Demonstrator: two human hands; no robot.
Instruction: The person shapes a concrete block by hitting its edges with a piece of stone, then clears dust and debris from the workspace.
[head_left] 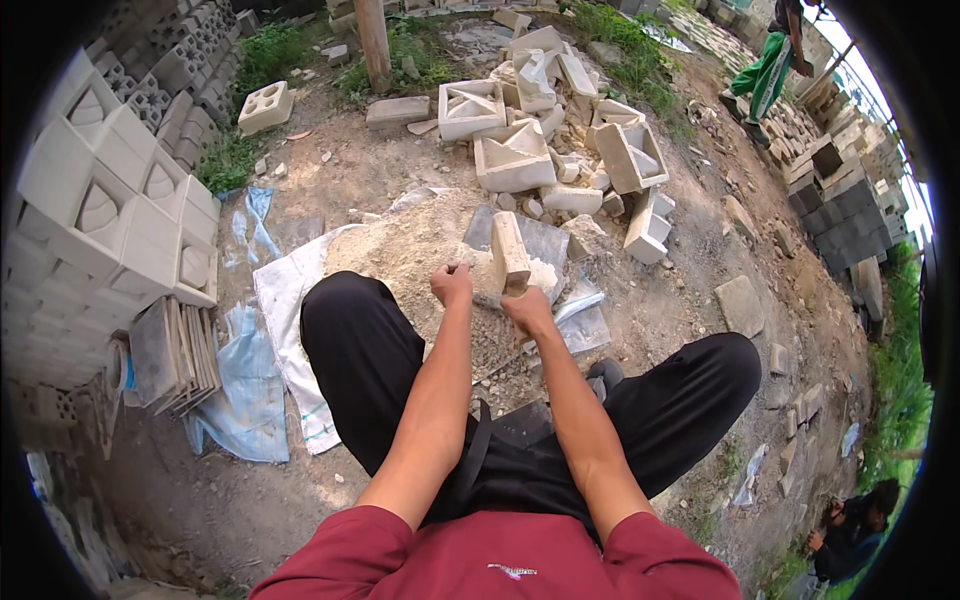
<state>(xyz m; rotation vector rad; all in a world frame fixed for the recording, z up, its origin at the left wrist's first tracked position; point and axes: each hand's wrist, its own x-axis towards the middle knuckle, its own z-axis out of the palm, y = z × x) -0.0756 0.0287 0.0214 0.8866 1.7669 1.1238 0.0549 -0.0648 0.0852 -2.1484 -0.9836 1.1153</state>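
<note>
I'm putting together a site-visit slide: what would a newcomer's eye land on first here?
Probably the jumbled heap of pale blocks at upper centre, some with triangular hollows. Just below it, the right hand holds a pale oblong block by its near end, over sandy rubble. At far left, a tall stack of pale blocks stands out too.

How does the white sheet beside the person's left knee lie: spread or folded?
Spread, where it shows: the white sheet lies opened out on the ground, with pale crumbs covering part of it.
</note>
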